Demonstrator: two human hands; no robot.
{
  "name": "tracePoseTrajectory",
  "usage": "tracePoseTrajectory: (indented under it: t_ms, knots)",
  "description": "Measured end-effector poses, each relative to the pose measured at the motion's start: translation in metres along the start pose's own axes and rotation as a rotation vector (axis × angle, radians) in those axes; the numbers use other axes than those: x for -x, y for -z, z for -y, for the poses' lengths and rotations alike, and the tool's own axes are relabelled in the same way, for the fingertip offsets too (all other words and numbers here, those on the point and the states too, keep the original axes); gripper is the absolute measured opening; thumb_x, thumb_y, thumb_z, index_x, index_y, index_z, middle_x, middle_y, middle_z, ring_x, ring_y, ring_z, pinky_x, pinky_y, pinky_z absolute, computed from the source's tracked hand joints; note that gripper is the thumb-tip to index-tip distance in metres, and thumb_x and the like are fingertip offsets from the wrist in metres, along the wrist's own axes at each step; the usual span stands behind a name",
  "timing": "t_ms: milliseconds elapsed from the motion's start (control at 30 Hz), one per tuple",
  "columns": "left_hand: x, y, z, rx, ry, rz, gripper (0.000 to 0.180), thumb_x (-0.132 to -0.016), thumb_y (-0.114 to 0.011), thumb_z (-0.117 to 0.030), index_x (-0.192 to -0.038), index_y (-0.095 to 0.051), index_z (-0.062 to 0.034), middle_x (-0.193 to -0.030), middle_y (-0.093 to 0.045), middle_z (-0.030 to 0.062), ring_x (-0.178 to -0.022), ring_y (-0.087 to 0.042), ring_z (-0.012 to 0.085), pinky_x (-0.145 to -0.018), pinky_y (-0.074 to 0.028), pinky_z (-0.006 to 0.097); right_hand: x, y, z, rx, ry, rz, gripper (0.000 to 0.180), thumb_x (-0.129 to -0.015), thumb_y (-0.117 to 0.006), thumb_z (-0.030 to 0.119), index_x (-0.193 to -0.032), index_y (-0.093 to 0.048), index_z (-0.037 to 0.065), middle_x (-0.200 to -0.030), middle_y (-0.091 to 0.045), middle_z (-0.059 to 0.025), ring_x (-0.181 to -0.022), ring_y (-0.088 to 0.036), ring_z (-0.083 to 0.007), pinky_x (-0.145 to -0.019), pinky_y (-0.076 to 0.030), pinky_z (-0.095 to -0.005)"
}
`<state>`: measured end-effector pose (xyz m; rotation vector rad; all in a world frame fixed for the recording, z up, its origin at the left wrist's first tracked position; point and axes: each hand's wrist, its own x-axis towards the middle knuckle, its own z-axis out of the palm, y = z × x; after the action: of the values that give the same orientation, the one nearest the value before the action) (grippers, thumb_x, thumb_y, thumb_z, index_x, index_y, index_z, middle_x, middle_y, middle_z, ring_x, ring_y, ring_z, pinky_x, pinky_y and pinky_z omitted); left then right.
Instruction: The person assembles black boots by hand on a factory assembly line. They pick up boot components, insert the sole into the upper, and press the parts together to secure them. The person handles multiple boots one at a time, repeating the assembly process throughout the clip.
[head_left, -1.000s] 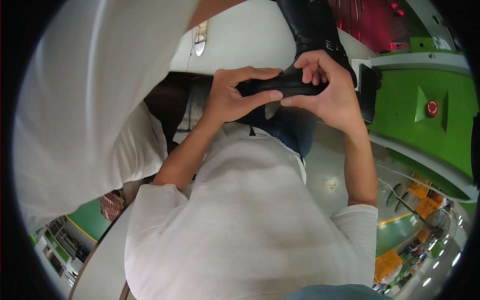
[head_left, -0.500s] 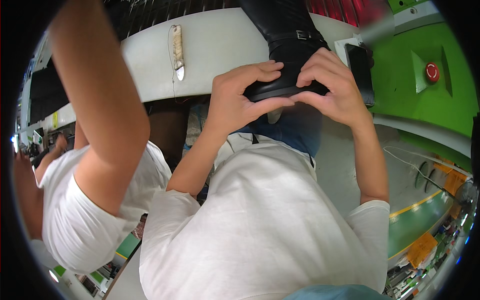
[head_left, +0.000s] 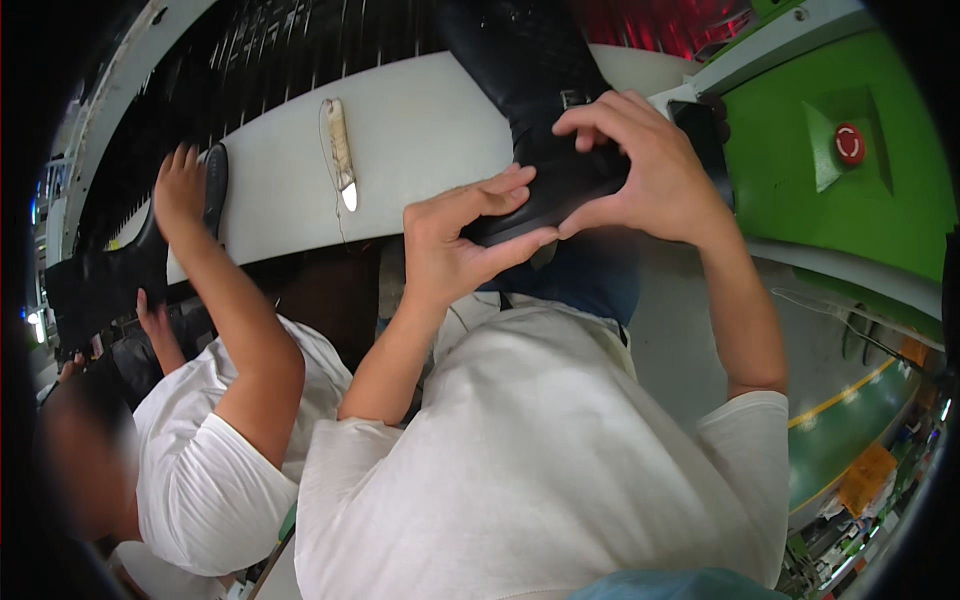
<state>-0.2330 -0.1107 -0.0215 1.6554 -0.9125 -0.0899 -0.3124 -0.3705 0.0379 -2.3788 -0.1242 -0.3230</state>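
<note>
A tall black boot [head_left: 565, 165] with a small buckled strap lies over the white bench edge, its toe toward me. My left hand [head_left: 450, 235] is closed around the left side of the toe, fingers on the upper and thumb along the sole edge. On the other side, my right hand [head_left: 650, 170] curves over the boot, its thumb by the sole edge close to my left thumb. Its curled fingers are up near the buckle. Left of the boot, a small knife [head_left: 341, 155] with a wrapped, pale handle rests on the bench.
To the left, a co-worker's hand [head_left: 180, 190] is on another black boot [head_left: 214, 185]. A green machine housing [head_left: 780, 150] with a red push button [head_left: 849, 144] stands at the right, a dark flat object [head_left: 700, 140] beside it. Metal rods [head_left: 330, 40] line the bench's far side.
My right hand's fingers have opened wider and shifted along the boot toward the buckle. The co-worker's arm has swung down from across the upper left, and their boot now shows.
</note>
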Motion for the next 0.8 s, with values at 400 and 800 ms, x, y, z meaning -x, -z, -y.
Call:
tracePoseTrajectory:
  t_ms: [400,800]
  knots:
    - [0.01,0.008,0.013,0.071,-0.219,0.018,0.04,-0.072,-0.105,-0.009,-0.102,-0.081,0.0011,-0.13,-0.084,0.0196,-0.127,-0.079,0.0381,-0.109,-0.063,0.045,0.014,0.003,-0.037,-0.787,-0.657,-0.054,0.085,-0.099,-0.091,0.032,-0.167,-0.049,0.003,-0.142,-0.072,-0.0133,-0.128,-0.07,-0.0201,-0.114,-0.052,-0.0353]
    - [-0.077,0.074,-0.177,-0.527,-0.861,0.025,0.066,-0.07,-0.099,-0.044,-0.125,-0.082,-0.0129,-0.135,-0.082,0.012,-0.138,-0.071,0.0423,-0.121,-0.05,0.063,-0.017,0.098,0.127,0.135,0.266,-0.065,0.072,-0.085,-0.09,0.022,-0.151,-0.063,0.01,-0.123,-0.079,-0.022,-0.106,-0.078,-0.0436,-0.087,-0.062,-0.0495]
